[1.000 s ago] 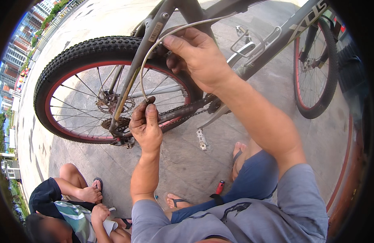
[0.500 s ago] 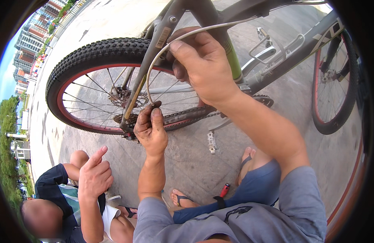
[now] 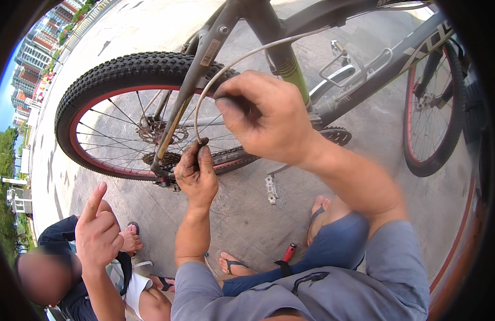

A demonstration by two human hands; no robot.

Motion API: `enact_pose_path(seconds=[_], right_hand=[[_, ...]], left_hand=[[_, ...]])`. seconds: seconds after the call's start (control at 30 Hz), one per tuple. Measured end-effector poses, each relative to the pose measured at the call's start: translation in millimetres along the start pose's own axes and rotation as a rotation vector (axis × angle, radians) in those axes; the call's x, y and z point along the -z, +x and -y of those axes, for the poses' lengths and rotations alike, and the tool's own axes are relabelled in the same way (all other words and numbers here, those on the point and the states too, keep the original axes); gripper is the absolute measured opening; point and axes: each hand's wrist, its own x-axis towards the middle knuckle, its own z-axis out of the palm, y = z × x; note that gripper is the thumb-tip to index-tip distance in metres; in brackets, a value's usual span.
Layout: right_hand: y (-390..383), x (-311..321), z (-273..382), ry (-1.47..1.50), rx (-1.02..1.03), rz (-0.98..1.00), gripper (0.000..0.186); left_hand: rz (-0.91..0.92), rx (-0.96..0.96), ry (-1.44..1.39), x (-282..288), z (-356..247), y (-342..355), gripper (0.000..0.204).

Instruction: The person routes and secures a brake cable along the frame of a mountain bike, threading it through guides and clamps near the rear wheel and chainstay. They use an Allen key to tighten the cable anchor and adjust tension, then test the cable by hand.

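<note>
A grey bicycle frame (image 3: 210,54) with a knobbly, red-rimmed rear wheel (image 3: 88,85) fills the upper view. A pale cable (image 3: 197,120) arches down beside the seat stay. My left hand (image 3: 196,179), dark with grime, pinches the cable's lower end between thumb and fingers near the rear cassette (image 3: 163,159). Just right of the cable's bend is my right hand (image 3: 266,117), blurred, with fingers curled round toward the thumb; whether anything sits inside them is hidden. The chainring (image 3: 338,136) is behind my right forearm.
A seated person at lower left has a hand (image 3: 100,235) raised, index finger extended. A red-handled tool (image 3: 289,252) lies by my legs on the pavement (image 3: 242,219). The front wheel (image 3: 430,155) stands at right; a pedal (image 3: 271,190) hangs low. Buildings and trees line the left edge.
My right hand has come down off the upper part of the cable, fingers curling. The other person's hand has risen from their lap, finger extended. My left hand keeps its pinch.
</note>
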Motion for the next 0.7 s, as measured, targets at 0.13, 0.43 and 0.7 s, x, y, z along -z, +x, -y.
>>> enact_pose_path(seconds=[0.13,0.43,0.7], right_hand=[[9.8,-8.8,7.3,-0.288,0.376,0.026,0.025],[5.6,-11.5,-2.4,-0.514,0.307,0.187,0.015],[-0.2,-18.9,-8.7,-0.468,0.302,0.094,0.021]], left_hand=[[0.01,-0.107,0.005,4.8,-1.1,1.0,0.02],[-0.194,-0.133,-0.028,28.4,15.3,4.9,0.019],[-0.202,-0.06,-0.046,40.6,16.4,4.9,0.02]])
